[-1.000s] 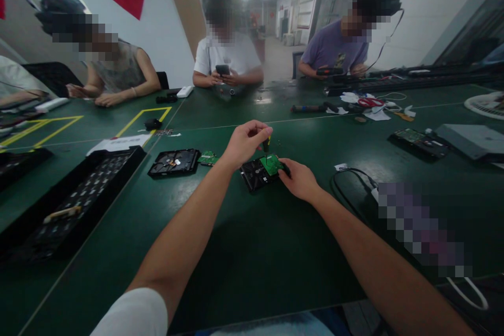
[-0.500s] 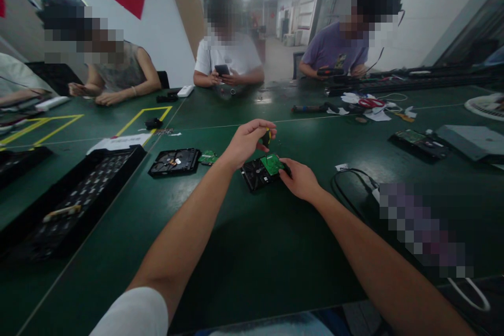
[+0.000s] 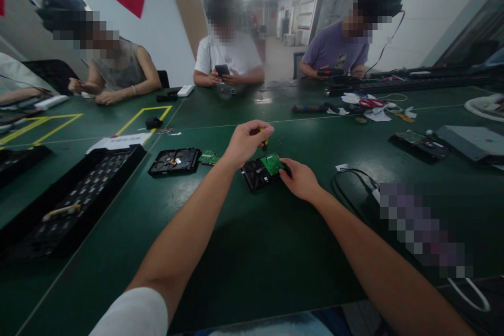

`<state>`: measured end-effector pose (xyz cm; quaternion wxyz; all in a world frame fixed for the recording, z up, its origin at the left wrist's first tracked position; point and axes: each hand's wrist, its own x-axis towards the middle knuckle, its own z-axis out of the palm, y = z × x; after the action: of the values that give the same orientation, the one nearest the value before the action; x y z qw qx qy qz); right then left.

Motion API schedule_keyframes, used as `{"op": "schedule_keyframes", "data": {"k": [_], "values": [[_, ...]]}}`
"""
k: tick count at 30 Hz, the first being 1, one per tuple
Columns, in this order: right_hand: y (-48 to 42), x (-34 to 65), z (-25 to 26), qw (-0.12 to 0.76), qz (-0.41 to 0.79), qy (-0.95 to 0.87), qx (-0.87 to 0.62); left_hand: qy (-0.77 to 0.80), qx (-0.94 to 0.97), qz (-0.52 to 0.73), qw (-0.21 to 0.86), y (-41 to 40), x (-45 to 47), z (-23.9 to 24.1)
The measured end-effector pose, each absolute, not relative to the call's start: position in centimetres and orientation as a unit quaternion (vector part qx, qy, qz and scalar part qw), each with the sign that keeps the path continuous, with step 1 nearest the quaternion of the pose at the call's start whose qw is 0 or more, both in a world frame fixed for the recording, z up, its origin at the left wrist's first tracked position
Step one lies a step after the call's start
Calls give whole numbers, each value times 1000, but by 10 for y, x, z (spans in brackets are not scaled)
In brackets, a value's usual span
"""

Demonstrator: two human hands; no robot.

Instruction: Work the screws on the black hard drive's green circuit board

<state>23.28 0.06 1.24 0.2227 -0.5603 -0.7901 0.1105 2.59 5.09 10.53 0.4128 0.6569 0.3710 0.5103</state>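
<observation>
My left hand (image 3: 249,140) is closed around the yellow-and-black handle of a small screwdriver (image 3: 265,143), whose shaft points down at a green circuit board (image 3: 271,164). That board lies on the black hard drive (image 3: 255,174) on the table. Whether the tip touches a screw is too small to tell. My right hand (image 3: 301,179) grips the drive's right edge, and something black shows by its thumb and fingers. Left of my left forearm lie a second hard drive (image 3: 174,162) and a loose green circuit board (image 3: 208,157).
A long black tray (image 3: 118,178) stands on the left of the green table (image 3: 244,252). To the right are a black cable (image 3: 346,173), another drive (image 3: 418,144) and a grey metal box (image 3: 472,142). Three people sit opposite; part of another shows at far left.
My left fingers have shifted slightly on the screwdriver, and more of its yellow handle shows, now more upright. My right hand and the hard drive have stayed in place.
</observation>
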Motion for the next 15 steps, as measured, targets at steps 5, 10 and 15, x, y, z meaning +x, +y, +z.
{"op": "schedule_keyframes", "data": {"k": [5, 10, 15], "values": [[0, 232, 15, 219, 111, -789, -563, 357, 665, 492, 434, 49, 25, 108], [1, 233, 12, 220, 103, -793, -558, 334, 612, 488, 525, 45, 26, 112], [2, 233, 11, 215, 100, -791, -563, 325, 594, 491, 548, 45, 27, 112]]}}
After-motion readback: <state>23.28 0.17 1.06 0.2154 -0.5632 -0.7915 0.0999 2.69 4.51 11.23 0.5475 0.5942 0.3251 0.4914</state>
